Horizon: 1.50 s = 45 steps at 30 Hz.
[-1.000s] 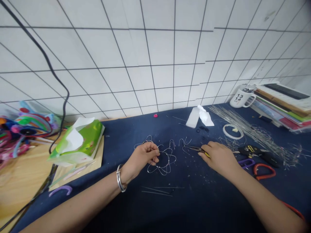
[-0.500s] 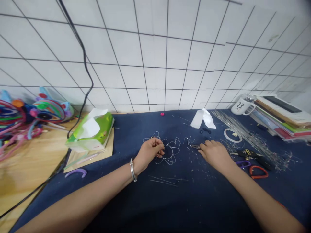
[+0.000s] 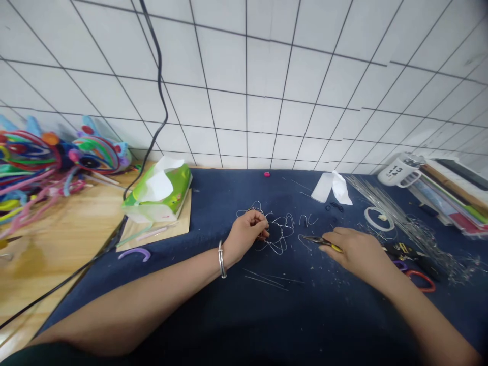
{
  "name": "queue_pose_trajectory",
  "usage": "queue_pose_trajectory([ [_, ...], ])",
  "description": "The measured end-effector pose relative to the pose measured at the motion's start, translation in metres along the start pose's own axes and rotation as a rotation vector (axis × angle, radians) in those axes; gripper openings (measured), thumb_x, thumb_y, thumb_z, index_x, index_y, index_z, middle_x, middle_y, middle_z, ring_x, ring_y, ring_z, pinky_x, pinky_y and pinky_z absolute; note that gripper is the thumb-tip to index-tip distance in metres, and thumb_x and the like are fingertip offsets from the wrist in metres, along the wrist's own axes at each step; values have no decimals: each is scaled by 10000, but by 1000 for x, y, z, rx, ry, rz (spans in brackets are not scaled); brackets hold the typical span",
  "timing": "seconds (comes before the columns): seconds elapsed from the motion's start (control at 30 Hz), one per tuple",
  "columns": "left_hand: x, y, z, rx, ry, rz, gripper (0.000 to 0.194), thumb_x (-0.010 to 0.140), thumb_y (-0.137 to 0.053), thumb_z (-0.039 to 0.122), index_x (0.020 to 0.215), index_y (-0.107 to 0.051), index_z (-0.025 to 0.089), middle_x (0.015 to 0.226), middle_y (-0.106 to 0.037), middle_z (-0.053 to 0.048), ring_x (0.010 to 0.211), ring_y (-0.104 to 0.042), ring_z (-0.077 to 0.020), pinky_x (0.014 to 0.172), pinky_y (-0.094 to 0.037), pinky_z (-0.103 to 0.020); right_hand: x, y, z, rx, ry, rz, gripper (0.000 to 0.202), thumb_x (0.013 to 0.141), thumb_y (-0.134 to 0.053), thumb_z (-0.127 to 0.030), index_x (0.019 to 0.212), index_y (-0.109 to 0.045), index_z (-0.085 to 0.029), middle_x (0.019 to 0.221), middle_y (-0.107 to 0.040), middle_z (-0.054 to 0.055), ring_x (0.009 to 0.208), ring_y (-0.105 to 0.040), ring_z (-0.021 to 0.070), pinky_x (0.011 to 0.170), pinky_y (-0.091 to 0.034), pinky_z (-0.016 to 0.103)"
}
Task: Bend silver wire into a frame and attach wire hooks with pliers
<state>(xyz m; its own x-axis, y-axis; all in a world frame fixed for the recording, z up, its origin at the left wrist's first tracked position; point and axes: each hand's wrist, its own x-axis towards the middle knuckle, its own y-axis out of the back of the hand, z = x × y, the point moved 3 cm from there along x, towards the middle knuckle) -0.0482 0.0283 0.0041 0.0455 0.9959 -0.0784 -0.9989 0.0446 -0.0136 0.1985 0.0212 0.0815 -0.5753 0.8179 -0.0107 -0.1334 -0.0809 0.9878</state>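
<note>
My left hand (image 3: 246,235) pinches a thin silver wire ring with petal-like loops (image 3: 282,235) around it, lying on the dark blue cloth. Its fingertips cover the near-left part of the ring. To the right, my right hand (image 3: 356,247) is wrapped around needle-nose pliers (image 3: 315,239) with yellow on the handle. Their jaws point left at a small curved wire (image 3: 300,242); whether they grip it is too fine to tell. Small bent wire pieces (image 3: 306,220) lie just beyond the pliers. Several straight wires (image 3: 269,280) rest nearer me.
A green tissue pack (image 3: 168,195) and purple arc (image 3: 135,253) are at left. Right of my right hand lie a white wire coil (image 3: 378,219), long wire bundle (image 3: 375,198) and red-handled tool (image 3: 423,279). A white mug (image 3: 396,172) stands behind. A black cable (image 3: 159,76) hangs left.
The view has shifted, so most things appear farther right. More of the pliers shows, including the yellow handle, and they point left. My left hand keeps its pinch on the wire ring.
</note>
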Motion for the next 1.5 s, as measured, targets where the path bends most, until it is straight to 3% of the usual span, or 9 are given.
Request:
queue_pose_trajectory([
  [0.27, 3, -1, -3, 37, 26, -15, 132, 779, -496, 287, 823, -503, 162, 664, -579, -1, 612, -579, -104, 593, -478, -234, -2, -33, -18, 213, 32, 162, 242, 849, -404, -379, 939, -567, -224, 773, -565, 17, 713, -520, 129, 613, -377, 235],
  [0.5, 5, -2, -3, 30, 53, -26, 133, 782, -504, 288, 826, -500, 162, 666, -578, 1, 610, -574, -99, 594, -472, -230, 1, -55, -28, 220, 80, 131, 213, 850, -409, -341, 931, -567, -224, 749, -545, 18, 712, -502, 136, 661, -371, 267],
  [1.5, 5, -5, -6, 106, 51, -52, 133, 784, -499, 295, 828, -511, 170, 647, -582, 1, 600, -566, -98, 592, -467, -230, 1, -55, -30, 152, 87, 241, 198, 836, -436, -304, 943, -568, -202, 732, -528, 26, 670, -469, 131, 634, -354, 268],
])
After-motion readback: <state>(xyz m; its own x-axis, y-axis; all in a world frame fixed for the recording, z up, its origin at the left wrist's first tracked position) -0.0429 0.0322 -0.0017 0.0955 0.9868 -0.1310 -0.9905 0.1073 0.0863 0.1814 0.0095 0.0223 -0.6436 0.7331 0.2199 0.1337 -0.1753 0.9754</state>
